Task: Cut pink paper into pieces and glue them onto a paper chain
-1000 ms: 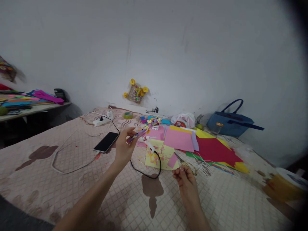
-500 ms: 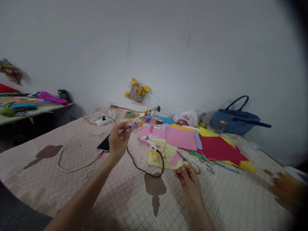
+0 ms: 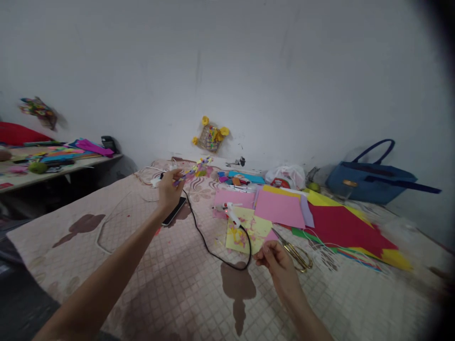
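Note:
Raised over the far left part of the table, my left hand (image 3: 169,190) pinches one end of a thin strip covered with purple, yellow and pink bits (image 3: 199,166). The strip slants up and away to the right. My right hand (image 3: 279,265) is low at the centre right, thumb and fingers pressed together; whatever may be between them is too small to make out. Just beyond it lie gold-handled scissors (image 3: 297,255) and a pale yellow sheet (image 3: 261,227) with scraps on it. A white glue gun (image 3: 232,216) rests on the sheets, its black cord looping toward me.
A phone (image 3: 174,211) lies below my left hand. Pink paper (image 3: 279,207), red paper (image 3: 344,227) and white string (image 3: 325,255) spread to the right. A blue bag (image 3: 369,182) stands against the wall. A woven decoration with yellow flowers (image 3: 209,137) hangs ahead.
My left hand has moved farther away and left with the strip, uncovering more of the phone. My right hand stays pinched near the scissors. The view has turned slightly left.

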{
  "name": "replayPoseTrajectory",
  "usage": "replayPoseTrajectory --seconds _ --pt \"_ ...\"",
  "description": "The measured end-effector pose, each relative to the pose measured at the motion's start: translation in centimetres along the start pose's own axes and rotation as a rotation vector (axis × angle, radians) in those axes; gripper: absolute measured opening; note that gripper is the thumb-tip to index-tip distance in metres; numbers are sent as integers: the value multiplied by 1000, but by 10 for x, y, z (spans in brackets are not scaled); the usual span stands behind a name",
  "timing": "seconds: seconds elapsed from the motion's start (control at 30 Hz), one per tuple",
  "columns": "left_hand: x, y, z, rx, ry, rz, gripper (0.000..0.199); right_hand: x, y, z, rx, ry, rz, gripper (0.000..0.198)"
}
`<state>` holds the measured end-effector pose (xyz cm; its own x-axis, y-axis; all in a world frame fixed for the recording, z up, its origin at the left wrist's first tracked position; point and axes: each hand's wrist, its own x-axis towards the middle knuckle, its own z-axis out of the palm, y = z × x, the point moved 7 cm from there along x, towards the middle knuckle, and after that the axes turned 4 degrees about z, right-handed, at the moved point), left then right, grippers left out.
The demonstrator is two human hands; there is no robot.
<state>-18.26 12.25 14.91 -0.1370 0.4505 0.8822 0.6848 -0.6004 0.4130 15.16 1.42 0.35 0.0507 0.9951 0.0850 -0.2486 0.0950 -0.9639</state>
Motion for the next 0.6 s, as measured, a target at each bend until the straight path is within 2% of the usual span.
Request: replayPoseTrajectory --seconds 0.17,0.3,0.5,0.6 --pt "-1 -19 29 -112 -10 -137 36 16 -9 24 -120 -156 -2 27" --pt "-10 -37 56 -153 -25 -256 31 21 -5 37 -193 -249 -15 26" --pt "-16 -70 96 -196 -77 -396 23 14 12 31 -174 -265 16 22" --pt "-13 -78 114 -231 -108 -437 22 11 13 24 -177 -243 40 23"
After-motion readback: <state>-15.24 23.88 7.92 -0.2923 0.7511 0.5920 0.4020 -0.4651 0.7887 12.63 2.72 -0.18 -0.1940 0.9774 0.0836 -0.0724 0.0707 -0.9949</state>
